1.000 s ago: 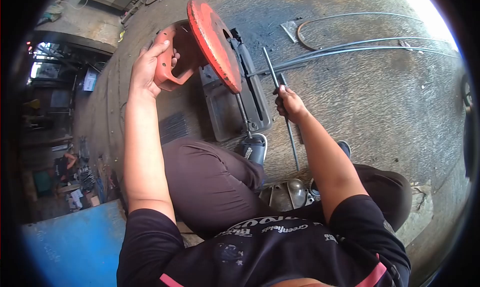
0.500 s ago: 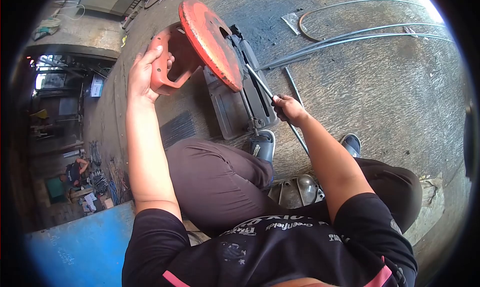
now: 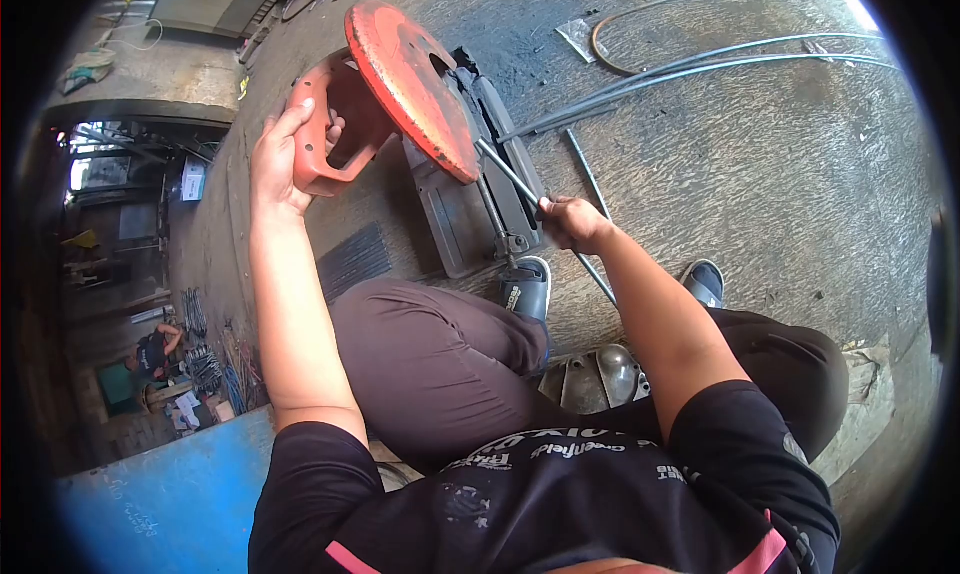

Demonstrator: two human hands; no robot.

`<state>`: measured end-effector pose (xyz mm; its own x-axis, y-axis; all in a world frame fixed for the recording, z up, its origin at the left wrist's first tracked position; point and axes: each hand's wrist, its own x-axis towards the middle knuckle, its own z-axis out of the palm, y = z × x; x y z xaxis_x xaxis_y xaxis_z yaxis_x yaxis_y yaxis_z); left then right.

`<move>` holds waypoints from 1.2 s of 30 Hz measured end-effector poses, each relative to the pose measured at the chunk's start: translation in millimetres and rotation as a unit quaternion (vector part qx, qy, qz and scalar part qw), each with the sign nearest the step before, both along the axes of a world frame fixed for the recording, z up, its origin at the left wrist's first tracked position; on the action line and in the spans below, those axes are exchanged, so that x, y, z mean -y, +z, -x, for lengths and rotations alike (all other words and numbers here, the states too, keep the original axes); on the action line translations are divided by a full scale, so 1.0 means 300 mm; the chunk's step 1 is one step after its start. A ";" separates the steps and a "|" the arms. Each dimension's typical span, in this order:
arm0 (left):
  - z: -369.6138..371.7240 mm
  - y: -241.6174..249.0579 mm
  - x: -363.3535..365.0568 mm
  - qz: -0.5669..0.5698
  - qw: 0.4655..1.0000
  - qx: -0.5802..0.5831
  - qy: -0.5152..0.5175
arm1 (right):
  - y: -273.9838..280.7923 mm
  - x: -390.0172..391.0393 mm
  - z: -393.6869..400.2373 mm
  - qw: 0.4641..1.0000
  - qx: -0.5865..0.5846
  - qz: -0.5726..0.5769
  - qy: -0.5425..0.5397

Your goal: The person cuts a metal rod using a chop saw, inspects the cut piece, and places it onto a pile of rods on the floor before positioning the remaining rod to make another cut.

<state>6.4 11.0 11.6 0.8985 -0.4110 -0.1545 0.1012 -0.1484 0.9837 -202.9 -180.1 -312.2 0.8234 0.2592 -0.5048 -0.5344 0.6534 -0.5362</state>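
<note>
My left hand [image 3: 276, 164] is wrapped round the orange-red handle [image 3: 312, 152] of a chop saw. The saw's round red guard [image 3: 402, 86], worn along its rim, stands raised and tilted over the dark grey base [image 3: 440, 219]. In my right hand [image 3: 574, 224], a thin metal rod [image 3: 512, 176] is gripped partway along its length. Its far end lies over the base, beside the guard's lower right edge, and its near end passes under my right forearm. The guard covers most of the blade area.
Long metal rods [image 3: 690, 69] and a loop of tubing [image 3: 597, 42] lie on the floor at upper right. A short rod [image 3: 588, 169] is right of the saw. Dark bars [image 3: 355, 259] lie left of it. Another person [image 3: 152, 352] is at far left, beyond a blue panel [image 3: 170, 494].
The rod's far end has shifted slightly left and towards me, nearer the guard's edge, along with my right hand. My left hand keeps its hold on the handle. The view has moved slightly.
</note>
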 end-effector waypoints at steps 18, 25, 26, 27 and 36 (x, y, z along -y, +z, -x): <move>0.000 -0.004 -0.001 0.003 1.000 -0.006 -0.004 | 0.007 -0.014 0.001 0.996 -0.017 -0.092 0.011; 0.001 -0.002 -0.001 0.005 1.000 -0.006 -0.019 | 0.011 -0.016 -0.001 0.995 -0.007 -0.099 0.023; -0.001 -0.002 -0.001 0.004 1.000 -0.006 -0.020 | 0.007 -0.016 -0.002 0.995 -0.007 -0.099 0.022; -0.003 -0.004 -0.003 0.008 1.000 -0.010 -0.020 | 0.003 -0.016 -0.005 0.995 -0.002 -0.100 0.031; 0.007 0.001 0.005 0.004 1.000 -0.010 -0.010 | 0.000 -0.017 -0.022 0.997 -0.002 -0.061 0.039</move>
<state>4.4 9.4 11.9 0.8866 -0.4307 -0.1686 0.1172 -0.1434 0.9827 -196.4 -174.9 -312.1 0.7962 0.3830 -0.4684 -0.5885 0.6700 -0.4526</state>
